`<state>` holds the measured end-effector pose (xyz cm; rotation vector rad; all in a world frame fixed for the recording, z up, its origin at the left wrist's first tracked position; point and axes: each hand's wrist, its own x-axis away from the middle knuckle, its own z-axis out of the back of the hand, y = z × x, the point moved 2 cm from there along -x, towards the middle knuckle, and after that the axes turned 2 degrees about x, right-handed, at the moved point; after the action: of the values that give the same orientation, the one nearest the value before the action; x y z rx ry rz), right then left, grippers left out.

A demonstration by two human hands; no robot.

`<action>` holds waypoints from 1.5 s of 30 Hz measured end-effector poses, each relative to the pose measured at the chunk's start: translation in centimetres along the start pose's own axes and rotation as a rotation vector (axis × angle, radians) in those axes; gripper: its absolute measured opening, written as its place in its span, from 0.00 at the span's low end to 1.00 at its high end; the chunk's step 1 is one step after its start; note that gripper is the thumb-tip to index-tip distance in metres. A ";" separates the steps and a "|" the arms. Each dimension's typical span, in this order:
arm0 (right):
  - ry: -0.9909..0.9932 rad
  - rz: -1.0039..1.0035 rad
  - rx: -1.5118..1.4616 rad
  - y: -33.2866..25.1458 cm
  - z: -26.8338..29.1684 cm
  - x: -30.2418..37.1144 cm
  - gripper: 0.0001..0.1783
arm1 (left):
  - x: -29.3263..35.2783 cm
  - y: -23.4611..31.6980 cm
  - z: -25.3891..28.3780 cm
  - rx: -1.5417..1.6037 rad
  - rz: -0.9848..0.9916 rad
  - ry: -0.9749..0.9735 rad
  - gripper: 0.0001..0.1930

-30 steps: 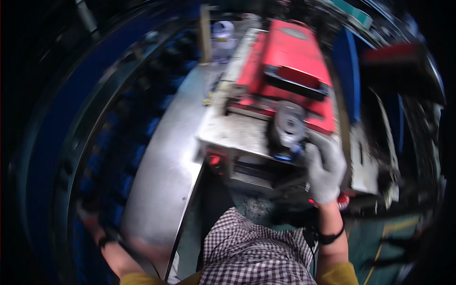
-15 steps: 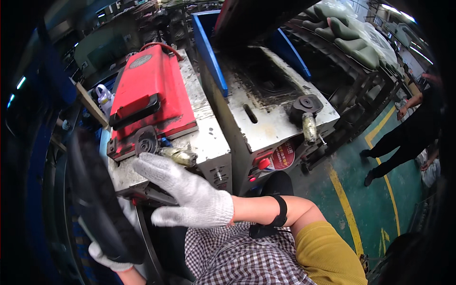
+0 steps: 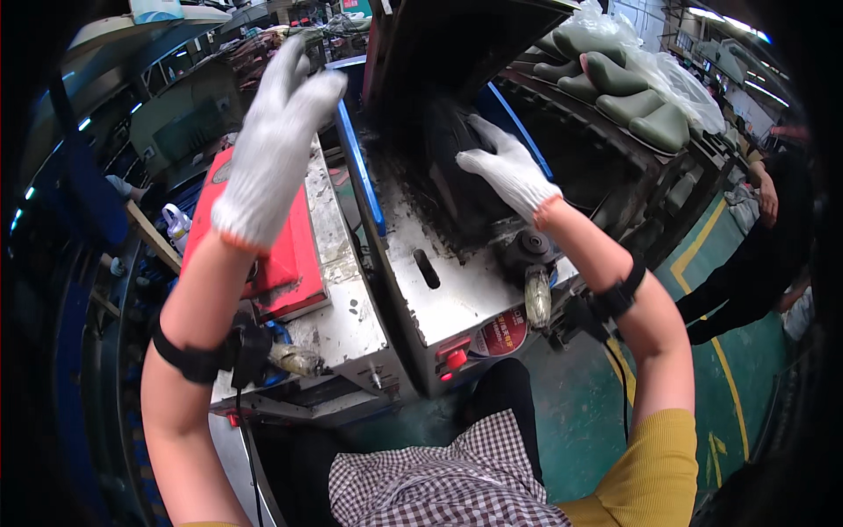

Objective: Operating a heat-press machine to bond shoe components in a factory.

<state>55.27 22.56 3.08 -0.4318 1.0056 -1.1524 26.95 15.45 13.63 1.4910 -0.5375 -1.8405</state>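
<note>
Inside the open machine: a dark, curved piece lies just beside or against the gloved right hand.
Right hand: fingers part-bent, thumb apart; whether this grip has hold of the piece, I cannot tell.
Left hand: raised over the red machine, grip loosely open, nothing visible in it.
Dark piece: half a second ago a similar shape is at the left hand; now the work appears centred on the open machine.
Blurred edges: the piece melts into shadow; the raised lid is cut off above.
</note>
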 end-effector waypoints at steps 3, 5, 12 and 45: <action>-0.011 -0.013 0.266 1.8 -1.1 -5.2 0.49 | -6.8 -1.2 -0.9 -0.258 -0.219 0.132 0.37; -0.099 -0.147 0.378 3.7 -2.2 -7.5 0.47 | -11.1 -1.7 -2.1 -0.275 -0.243 0.146 0.35; -0.511 -0.084 0.675 7.9 -5.5 -9.0 0.55 | -16.8 0.1 -4.0 -0.165 -0.190 -0.008 0.26; 0.261 0.644 0.586 -0.4 1.6 20.3 0.24 | 10.9 -14.8 -17.0 -0.714 0.004 0.004 0.30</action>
<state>57.54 3.80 -4.58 0.4945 0.8785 -0.8602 38.46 19.17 -8.26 0.9983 0.1275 -1.7579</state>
